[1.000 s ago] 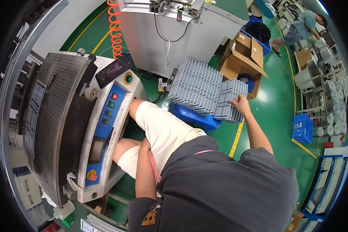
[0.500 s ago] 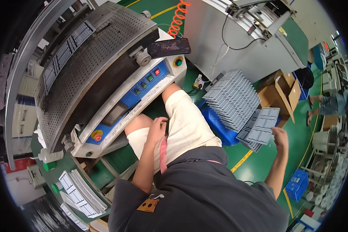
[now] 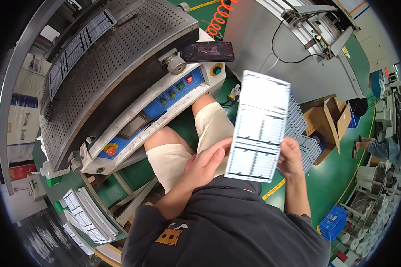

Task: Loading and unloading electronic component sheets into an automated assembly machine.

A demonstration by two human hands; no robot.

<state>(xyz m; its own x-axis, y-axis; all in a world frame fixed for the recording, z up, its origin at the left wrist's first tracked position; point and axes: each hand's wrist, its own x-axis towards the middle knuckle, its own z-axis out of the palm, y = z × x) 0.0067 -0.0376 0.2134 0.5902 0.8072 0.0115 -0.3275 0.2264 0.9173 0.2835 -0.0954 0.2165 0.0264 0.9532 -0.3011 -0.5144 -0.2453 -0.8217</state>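
White panel (image 3: 258,128), rectangular and marked with dark lines in a grid, was held up at a tilt above the lap of a seated person in a dark shirt and pale shorts (image 3: 165,162). The person's right hand (image 3: 291,156) gripped its right edge towards the lower end, the fingers pinching that edge. The left hand (image 3: 207,163) was at the opposite edge, palm turned up and thumb held apart; its fingertips were hidden at the panel, so whether they gripped it could not be told.

Partly covered by the panel, stacked grey racks (image 3: 295,119) stood beyond the right hand, with an open cardboard box (image 3: 337,124) beside them. To the person's left was a machine with a perforated metal plate (image 3: 116,66), on which lay a similar grid-marked sheet (image 3: 78,53). Its blue control strip (image 3: 136,124) carried buttons, among them a round red one (image 3: 111,150), and a dark phone (image 3: 208,52) rested near the strip's far end. An orange coiled hose (image 3: 218,20) hung behind. On the green floor to the right sat a blue crate (image 3: 333,224).
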